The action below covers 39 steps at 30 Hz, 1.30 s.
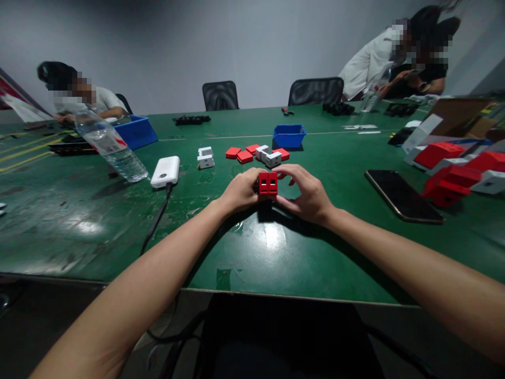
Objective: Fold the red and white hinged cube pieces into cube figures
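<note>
Both my hands meet over the green table (276,263) around a small red plastic block (268,183) with two square openings facing me. My left hand (240,192) curls its fingers against the block's left side. My right hand (305,193) grips it from the right and over the top. Just beyond lie loose red pieces (240,155) and white pieces (269,156), with another white piece (205,158) to their left.
A small blue bin (289,136) stands behind the pieces. A white power bank (165,171) with a cable and a tilted water bottle (112,145) sit at left, a phone (402,195) and red and white parts (453,173) at right. Other people sit at the far side.
</note>
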Tool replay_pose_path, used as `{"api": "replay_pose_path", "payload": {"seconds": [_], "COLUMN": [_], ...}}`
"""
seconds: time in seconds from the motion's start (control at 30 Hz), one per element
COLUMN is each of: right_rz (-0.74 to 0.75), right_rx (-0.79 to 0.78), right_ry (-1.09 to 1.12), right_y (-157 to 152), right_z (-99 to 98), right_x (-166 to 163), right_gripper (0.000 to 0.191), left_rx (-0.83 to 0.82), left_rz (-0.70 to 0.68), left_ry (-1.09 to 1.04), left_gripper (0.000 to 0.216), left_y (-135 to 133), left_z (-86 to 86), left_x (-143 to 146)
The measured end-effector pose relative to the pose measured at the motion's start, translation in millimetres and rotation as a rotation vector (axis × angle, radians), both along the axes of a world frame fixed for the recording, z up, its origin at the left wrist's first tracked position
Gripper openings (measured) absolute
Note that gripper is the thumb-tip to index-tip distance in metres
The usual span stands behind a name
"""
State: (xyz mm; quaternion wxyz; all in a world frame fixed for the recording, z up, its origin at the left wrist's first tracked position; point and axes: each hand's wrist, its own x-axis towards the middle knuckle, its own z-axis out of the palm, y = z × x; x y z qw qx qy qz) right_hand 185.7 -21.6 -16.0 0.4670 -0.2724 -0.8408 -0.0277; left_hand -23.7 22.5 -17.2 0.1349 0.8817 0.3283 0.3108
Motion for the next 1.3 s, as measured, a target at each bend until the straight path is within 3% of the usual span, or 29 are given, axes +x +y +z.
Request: {"api": "replay_pose_path", "payload": {"seconds": [0.17,0.4,0.53,0.77,1.03,1.13,1.3], "right_rz": [-0.097,-0.125,-0.075,-0.050,-0.022,-0.047,-0.113], "right_rx": [-0.034,-0.104,-0.128,-0.205,-0.311,-0.370,-0.517], "right_ry": [0.041,0.140,0.112,-0.027,-0.160,-0.114,0.125], "right_y": [0.0,2.0,2.0,8.5,8.4,9.3,14.1], "right_z": [-3.4,-1.7,0.5,-6.7,-10.5,-9.7,-10.5], "right_x": [-0.6,0.6,2.2,3.9,2.5,3.5,6.4], "right_gripper": [0.046,0.044,0.044,0.061,0.048,0.039,0.039], "left_rx": [0.113,0.273,0.295,0.339,0.252,0.235,0.191], "left_rz": [0.011,-0.070,-0.071,0.136,0.293,0.299,0.303], "left_ry": [0.008,-0.112,-0.136,-0.031,-0.031,-0.098,-0.125], "left_gripper": [0.073,0.060,0.065,0.050,0.046,0.044,0.043], "left_y": [0.0,-4.9,-4.4,-8.4,-8.8,-8.5,-6.7], "left_z": [-1.2,4.7,4.1,5.1,2.7,3.8,7.6], "left_x": [3.2,7.2,6.7,8.7,9.0,9.5,7.8]}}
